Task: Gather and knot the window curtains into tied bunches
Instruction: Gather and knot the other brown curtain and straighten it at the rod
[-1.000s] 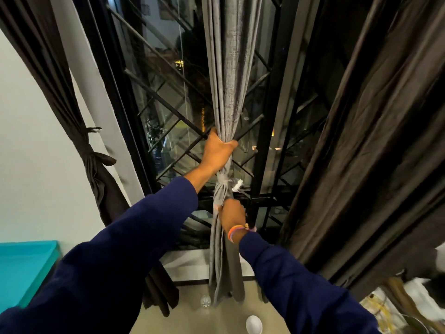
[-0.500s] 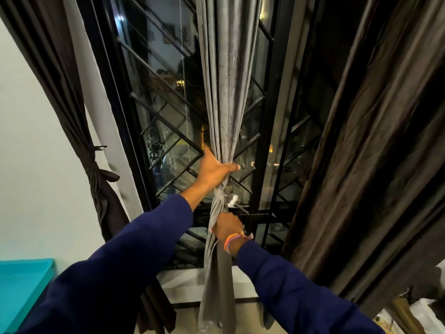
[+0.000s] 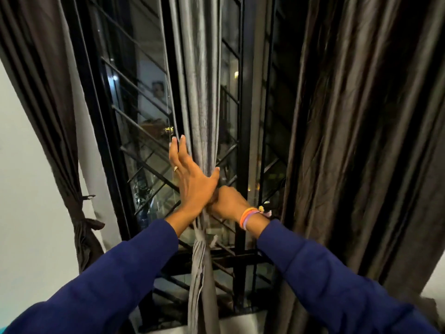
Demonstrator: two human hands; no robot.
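A grey curtain (image 3: 202, 92) hangs gathered in the middle of the window, with a tie (image 3: 201, 237) bound round it low down. My left hand (image 3: 190, 182) lies against the bunch above the tie, its fingers straight up along the left side and its thumb across the front. Just below and to the right, my right hand (image 3: 228, 203) grips the gathered grey cloth in a curled fist, a little above the tie. A dark brown curtain (image 3: 48, 104) on the left is tied into a bunch at a knot (image 3: 83, 222). Another dark curtain (image 3: 361, 141) hangs loose on the right.
Behind the curtains stands a black window frame with a diagonal metal grille (image 3: 144, 141) and dark glass. A white wall (image 3: 29, 189) is at the left. A pale sill (image 3: 240, 326) runs along the bottom.
My left hand has loosened from a closed grip to straight fingers on the grey curtain. My right hand has risen from below the tie to just above it. The view has tilted up.
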